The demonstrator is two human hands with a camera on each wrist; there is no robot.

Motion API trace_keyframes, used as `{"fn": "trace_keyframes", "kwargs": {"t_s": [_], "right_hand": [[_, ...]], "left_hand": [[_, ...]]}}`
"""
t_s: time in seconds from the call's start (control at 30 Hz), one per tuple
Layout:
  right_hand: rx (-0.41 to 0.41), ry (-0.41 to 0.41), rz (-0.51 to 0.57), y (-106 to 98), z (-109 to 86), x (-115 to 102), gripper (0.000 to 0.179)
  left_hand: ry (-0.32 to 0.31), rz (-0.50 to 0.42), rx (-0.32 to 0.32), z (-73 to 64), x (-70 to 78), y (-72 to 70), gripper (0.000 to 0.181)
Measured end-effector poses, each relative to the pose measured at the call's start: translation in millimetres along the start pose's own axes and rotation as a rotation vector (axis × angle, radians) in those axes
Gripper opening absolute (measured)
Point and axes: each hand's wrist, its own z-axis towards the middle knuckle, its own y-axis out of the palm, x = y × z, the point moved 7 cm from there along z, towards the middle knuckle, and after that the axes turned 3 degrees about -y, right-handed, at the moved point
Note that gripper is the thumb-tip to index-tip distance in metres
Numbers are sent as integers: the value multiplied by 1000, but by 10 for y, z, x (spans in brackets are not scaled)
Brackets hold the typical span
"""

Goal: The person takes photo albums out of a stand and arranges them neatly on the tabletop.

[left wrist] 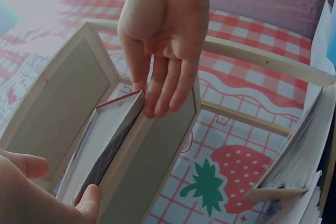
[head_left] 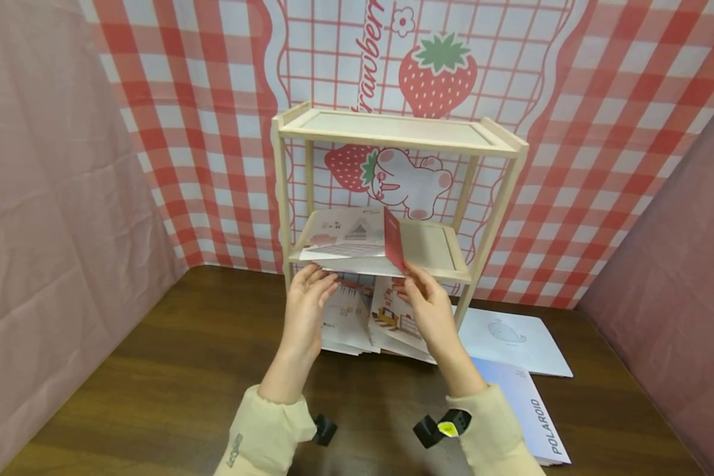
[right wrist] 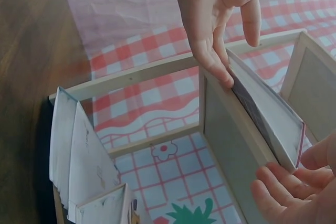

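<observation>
Your left hand [head_left: 305, 301] and right hand [head_left: 433, 305], fingers loosely extended, are touching either end of the booklet [head_left: 351, 235] lying midway up the wooden shelf [head_left: 395, 127].

Head view forward and down, close wrist views (sharing the shelf [head_left: 393, 125])

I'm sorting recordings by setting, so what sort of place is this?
Possibly a small staged tabletop set, though the wider room is unseen: a wooden table, a strawberry-print gingham backdrop and pink side drapes around it.
</observation>
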Motion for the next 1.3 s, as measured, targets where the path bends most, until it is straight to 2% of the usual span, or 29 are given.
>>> {"fn": "trace_keyframes", "kwargs": {"t_s": [0.17,0.33,0.57,0.67,1.03,1.2,1.3], "right_hand": [[53,-9,3,-19,16,-24,38],[94,-26,41,-53,10,-40,34],[145,-22,132,-107,-32,-14,30],[163,-28,157,-131,-42,-8,29],[248,-50,327,-192,-107,13,28],[268,-9,387,-204,-137,15,29],[249,33,429,-198,-147,32,27]], "left_hand": [[15,-35,1,4,-14,-1,41],[24,-51,3,17,-22,0,37],[-8,-63,47,17,-35,-35,17],[-14,-76,42,15,-31,-35,9],[-29,-134,-1,15,-49,-21,18],[-35,-129,6,5,-56,-10,14],[-31,-119,29,-5,-47,-13,6]]}}
